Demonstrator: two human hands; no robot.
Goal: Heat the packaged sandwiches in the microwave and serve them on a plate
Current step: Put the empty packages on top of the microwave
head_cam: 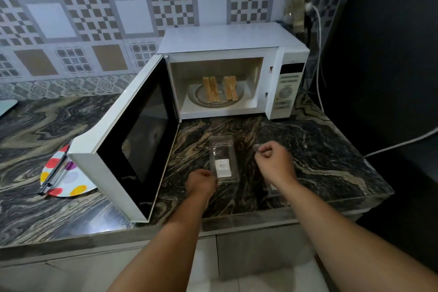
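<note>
The white microwave [227, 40] stands at the back of the counter with its door [132, 140] swung wide open to the left. Two sandwiches [219, 87] stand on edge on the glass turntable [201, 99] inside. An empty clear plastic sandwich package [222, 161] with a white label lies on the counter in front. My left hand [201, 182] grips its near left corner. My right hand [275, 159] pinches the edge of a second clear package [257, 148], mostly hidden under that hand. A polka-dot plate [71, 180] lies left, partly behind the door.
Metal tongs [54, 173] rest on the plate. The dark marbled counter [320, 154] ends at a dark wall on the right, where a white cable [403, 142] runs. The open door blocks the way between the packages and the plate. A pale board corner [7, 105] shows far left.
</note>
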